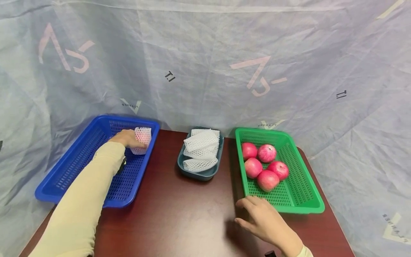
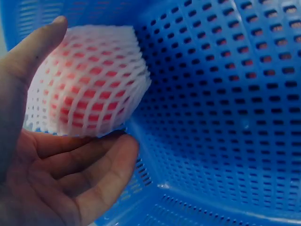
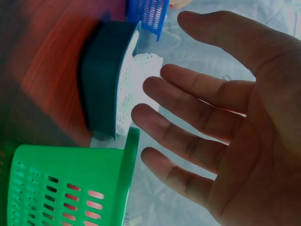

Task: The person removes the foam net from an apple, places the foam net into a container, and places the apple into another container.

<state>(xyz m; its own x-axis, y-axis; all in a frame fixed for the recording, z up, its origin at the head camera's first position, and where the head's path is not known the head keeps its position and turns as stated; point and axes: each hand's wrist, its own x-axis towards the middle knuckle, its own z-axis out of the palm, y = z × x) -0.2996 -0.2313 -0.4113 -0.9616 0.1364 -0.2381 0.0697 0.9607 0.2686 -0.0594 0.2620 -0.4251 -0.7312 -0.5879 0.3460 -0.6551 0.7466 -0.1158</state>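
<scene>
Inside the blue basket [image 1: 116, 204], my left hand [image 1: 123, 138] holds a red apple in a white foam net [image 1: 143, 135] by the basket's right wall. From the left wrist view, the thumb lies along one side of the netted apple [image 2: 94, 89], with curled fingers [image 2: 113, 169] under it. My right hand [image 1: 264, 219] hovers in front of the near left corner of the green basket [image 1: 285, 208], holding nothing. Its fingers are spread and slightly bent in the right wrist view. Several bare red apples [image 1: 268, 180] lie in the green basket, mostly toward its left side.
Between the baskets, a dark teal tray [image 1: 195, 175] holds several white foam nets [image 1: 202, 141]. All three containers stand on a reddish-brown table [image 1: 173, 214]. A grey printed sheet [image 1: 205, 64] hangs behind and around the table.
</scene>
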